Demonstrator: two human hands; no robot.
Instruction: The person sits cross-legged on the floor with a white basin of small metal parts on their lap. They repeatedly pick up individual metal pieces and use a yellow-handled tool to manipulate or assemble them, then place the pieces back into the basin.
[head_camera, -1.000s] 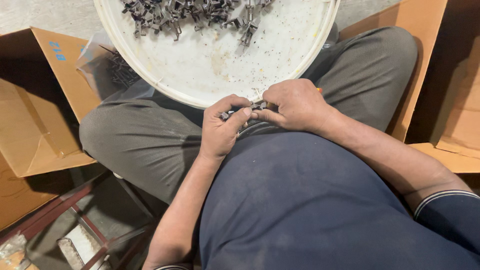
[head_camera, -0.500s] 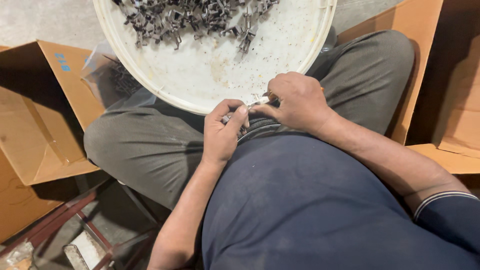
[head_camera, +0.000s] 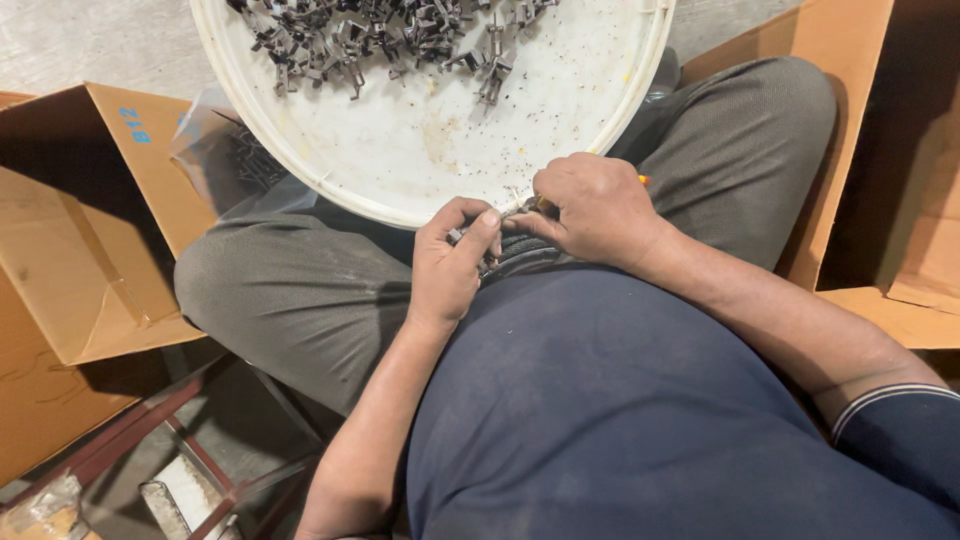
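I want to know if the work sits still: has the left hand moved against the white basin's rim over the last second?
No: the left hand stays just below the white basin rim, fingertips meeting the right hand.

Cardboard boxes (head_camera: 90, 250), red metal stool (head_camera: 150, 430).

Resting across the seated person's lap (head_camera: 300, 290), upper middle of the frame: 1 round white basin (head_camera: 440, 160), its near rim over the grey trousers. Heaped inside along the top edge, small dark metal clips (head_camera: 380, 40), a few strays lower down; bare, speckled white bottom (head_camera: 470, 130) nearer the body.
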